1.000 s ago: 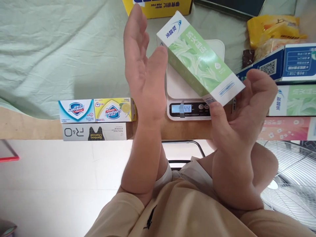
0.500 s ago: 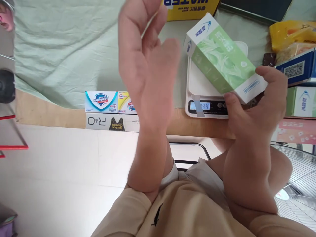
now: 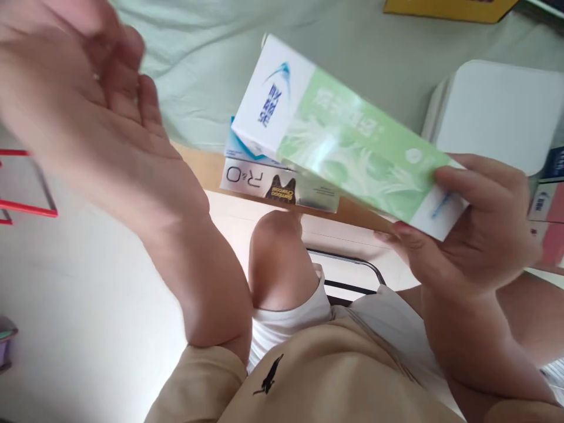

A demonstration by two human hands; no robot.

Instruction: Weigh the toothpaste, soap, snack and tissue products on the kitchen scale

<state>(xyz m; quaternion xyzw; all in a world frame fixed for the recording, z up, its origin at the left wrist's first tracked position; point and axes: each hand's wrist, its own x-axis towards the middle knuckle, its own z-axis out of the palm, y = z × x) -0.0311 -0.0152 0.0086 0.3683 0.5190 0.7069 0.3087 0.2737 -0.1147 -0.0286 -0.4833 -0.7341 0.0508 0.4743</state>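
Observation:
My right hand [image 3: 480, 229] is closed around one end of a long green and white carton [image 3: 356, 141], thumb below and fingers above. The carton is tilted, held above the table's front edge, and partly covers the small boxes behind it. At the upper left, my left hand [image 3: 97, 88] is raised, palm showing, with its fingers loosely spread and partly cut off by the frame. I see nothing held in it. Behind my right hand lies a white digital kitchen scale [image 3: 502, 111]; its bare platform shows, and its display is hidden.
A blue and white soap box [image 3: 247, 147] sits on a black-and-white R&O box [image 3: 247, 176] at the table edge. A yellow box [image 3: 449, 9] stands at the back on the green cloth [image 3: 198, 64]. More cartons [image 3: 546, 200] lie at the far right, and a red-edged frame [image 3: 30, 208] stands left.
My right hand has lifted the carton off the scale and brought it left and nearer. My left hand has swung to the left. The view has shifted too.

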